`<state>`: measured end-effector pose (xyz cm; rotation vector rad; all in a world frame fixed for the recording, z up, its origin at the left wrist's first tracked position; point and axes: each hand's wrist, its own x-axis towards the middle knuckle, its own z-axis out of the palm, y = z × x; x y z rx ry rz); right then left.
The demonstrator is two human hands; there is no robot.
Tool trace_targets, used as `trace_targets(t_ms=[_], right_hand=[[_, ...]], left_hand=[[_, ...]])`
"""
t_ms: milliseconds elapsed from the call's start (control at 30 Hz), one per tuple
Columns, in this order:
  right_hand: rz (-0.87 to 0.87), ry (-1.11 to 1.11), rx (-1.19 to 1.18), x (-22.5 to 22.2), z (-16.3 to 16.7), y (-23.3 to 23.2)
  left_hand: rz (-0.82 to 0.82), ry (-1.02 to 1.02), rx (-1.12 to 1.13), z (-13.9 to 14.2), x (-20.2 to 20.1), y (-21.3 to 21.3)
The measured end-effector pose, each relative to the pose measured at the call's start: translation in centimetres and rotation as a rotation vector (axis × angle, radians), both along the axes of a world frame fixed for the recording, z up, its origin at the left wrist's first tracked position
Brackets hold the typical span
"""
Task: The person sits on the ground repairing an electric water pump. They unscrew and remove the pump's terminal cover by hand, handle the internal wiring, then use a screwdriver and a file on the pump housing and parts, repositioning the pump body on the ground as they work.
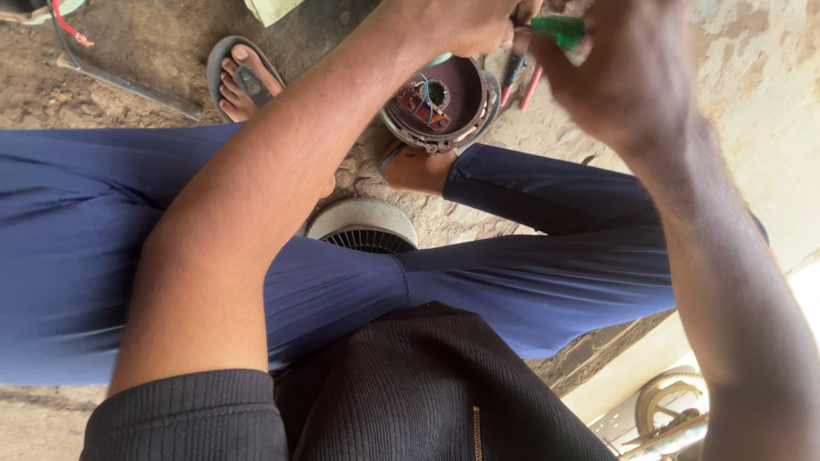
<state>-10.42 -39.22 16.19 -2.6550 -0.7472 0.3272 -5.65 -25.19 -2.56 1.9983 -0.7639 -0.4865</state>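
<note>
My left hand (465, 24) is raised at the top edge with its fingers curled; what they pinch is cut off by the frame. My right hand (619, 72) is close beside it and grips a green-handled tool (559, 31) whose tip points toward the left hand. Below both hands, on the ground between my feet, lies a round maroon motor housing (440, 102) with coloured wires showing inside. The hands are held above it and do not touch it.
A white ribbed fan cover (363, 224) lies on the dirt by my knees. Red-handled pliers (519, 78) rest beside the housing. My sandalled foot (242, 81) and a dark metal bar (120, 81) are at the upper left. A wheel-like part (670, 401) sits at lower right.
</note>
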Motion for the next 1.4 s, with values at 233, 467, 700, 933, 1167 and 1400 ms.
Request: trace_targets(t_ms=[233, 467, 700, 933, 1167, 1400], right_hand=[[0.006, -0.125, -0.041, 0.4, -1.0, -0.9], [0.14, -0.165, -0.112, -0.6, -2.2, -2.7], [0.077, -0.086, 0.048, -0.3, -2.1, -2.2], [-0.041, -0.026, -0.043, -0.4, -2.5, -1.8], [-0.003, -0.064, 0.058, -0.8, -2.0, -1.9], [-0.032, -0.071, 0.076, -1.0, -2.0, -2.1]], left_hand=[[0.026, 0.019, 0.082, 0.0, 0.0, 0.2], [0.032, 0.082, 0.027, -0.1, 0.0, 0.6], [0.063, -0.132, -0.029, -0.4, -0.1, 1.1], [0.055, -0.213, 0.054, -2.0, -0.1, 1.2], [0.062, -0.484, 0.128, -3.4, -0.2, 1.2], [0.115, -0.662, 0.204, -4.4, -0.4, 1.1]])
